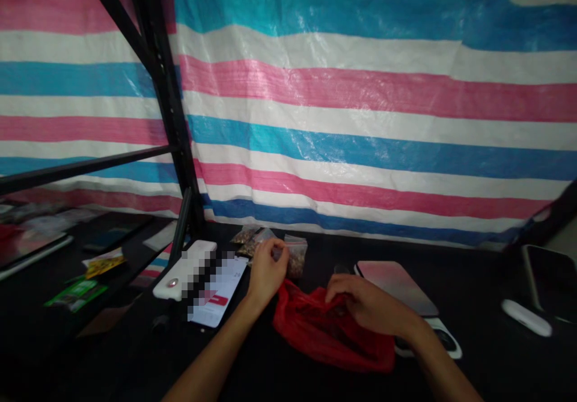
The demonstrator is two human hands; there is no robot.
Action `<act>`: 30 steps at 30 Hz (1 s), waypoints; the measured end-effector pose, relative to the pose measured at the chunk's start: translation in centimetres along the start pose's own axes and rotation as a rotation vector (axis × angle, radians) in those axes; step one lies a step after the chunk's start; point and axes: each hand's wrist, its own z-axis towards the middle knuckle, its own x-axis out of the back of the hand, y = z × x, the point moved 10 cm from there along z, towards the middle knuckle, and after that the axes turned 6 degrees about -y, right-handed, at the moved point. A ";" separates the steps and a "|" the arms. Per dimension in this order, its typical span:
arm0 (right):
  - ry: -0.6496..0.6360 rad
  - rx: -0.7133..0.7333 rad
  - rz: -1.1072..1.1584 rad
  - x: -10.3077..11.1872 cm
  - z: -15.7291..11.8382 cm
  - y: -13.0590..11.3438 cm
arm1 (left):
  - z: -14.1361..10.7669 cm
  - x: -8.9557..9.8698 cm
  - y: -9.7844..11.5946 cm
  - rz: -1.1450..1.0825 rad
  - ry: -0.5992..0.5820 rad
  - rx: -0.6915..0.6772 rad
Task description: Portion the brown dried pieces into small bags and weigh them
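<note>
My left hand point(269, 270) is curled, thumb and index finger close together at the left edge of a small clear zip bag point(296, 256) of brown, grainy bits. Whether it grips that bag I cannot make out. Similar little zip bags point(247, 238) lie just behind the hand. A crumpled red plastic bag point(311, 330) sits on the black tabletop, its mouth open upward. My right hand point(365, 303) is closed on the far rim of this red bag, fingers bent down over its opening. Dark shadow hides the bag's inside.
To the left lie a white case-like device point(193, 258) and a lit phone point(220, 294), partly pixelated. A pinkish flat device point(396, 282) and a white-edged phone point(451, 342) are by my right wrist. A white oblong object point(526, 318) lies far right. Striped sheeting point(360, 101) and a black frame point(166, 101) stand behind.
</note>
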 end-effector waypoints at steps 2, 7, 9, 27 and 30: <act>-0.007 -0.003 -0.001 -0.1 -0.1 -0.1 | 0.2 -0.3 0.4 -0.094 -0.017 -0.028; 0.106 -0.008 0.025 1.2 -0.2 -1.3 | -0.4 -1.2 2.1 -0.224 -0.080 -0.117; 0.256 0.007 0.040 2.8 -0.3 -1.8 | -0.9 -1.7 3.0 -0.232 -0.141 -0.159; 0.597 -0.078 0.064 4.9 -0.4 -0.2 | -1.3 -2.9 3.7 -0.536 -0.360 0.005; 0.590 -0.092 0.136 4.4 -0.1 0.3 | -2.3 -5.6 3.6 -0.595 -0.573 0.062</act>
